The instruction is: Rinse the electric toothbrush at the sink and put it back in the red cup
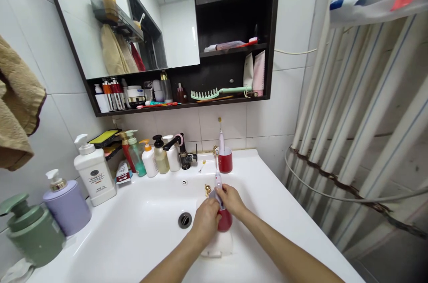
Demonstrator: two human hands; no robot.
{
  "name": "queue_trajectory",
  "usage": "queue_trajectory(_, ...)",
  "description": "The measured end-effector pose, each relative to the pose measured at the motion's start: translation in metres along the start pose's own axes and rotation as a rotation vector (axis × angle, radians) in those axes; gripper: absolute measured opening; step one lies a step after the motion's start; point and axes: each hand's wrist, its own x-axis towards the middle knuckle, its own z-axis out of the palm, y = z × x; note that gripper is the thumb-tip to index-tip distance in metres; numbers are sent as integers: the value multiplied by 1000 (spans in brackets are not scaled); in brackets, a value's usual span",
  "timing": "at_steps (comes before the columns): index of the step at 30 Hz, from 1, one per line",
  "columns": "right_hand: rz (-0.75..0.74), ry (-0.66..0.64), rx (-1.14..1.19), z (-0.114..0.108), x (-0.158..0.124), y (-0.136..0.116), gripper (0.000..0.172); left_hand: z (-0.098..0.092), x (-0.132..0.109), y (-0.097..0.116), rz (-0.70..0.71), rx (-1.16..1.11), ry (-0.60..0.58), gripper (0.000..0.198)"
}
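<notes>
Over the bathroom sink (140, 229), my left hand (206, 217) and right hand (233, 201) are both closed round a red cup (225, 221) with the toothbrush (218, 182) in it, and no water is running from the tap (174, 142).

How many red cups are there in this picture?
2. One red cup stands at the counter's back edge by the wall, a toothbrush in it. The other is over the basin, held between the left hand and the right hand. None seems hidden.

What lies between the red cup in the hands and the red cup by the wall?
Head view: only the top of the toothbrush standing in the held cup crosses that stretch; otherwise bare white sink rim.
</notes>
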Motion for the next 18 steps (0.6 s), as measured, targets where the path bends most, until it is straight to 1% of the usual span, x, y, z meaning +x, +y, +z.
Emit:
queue_trajectory(2,8,10,-20,-12,1,-1,27,-2,5,8,73,-47,20,19)
queue_trajectory(5,9,34,-46,-41,8,-7,29,-6,22,27,191,-124,57,16)
queue_trajectory(8,7,76,-83,-76,26,-14,29,-8,52,48,298,-181,96,14)
queue_trajectory(11,25,128,-140,-105,50,-15,30,-5,88,62,373,-182,120,13)
queue_trajectory(14,65,146,-194,-124,76,-9,27,3,125,66,397,-140,122,13)
queue_trajectory(18,122,142,-241,-137,104,1,26,16,165,63,459,-82,103,12)
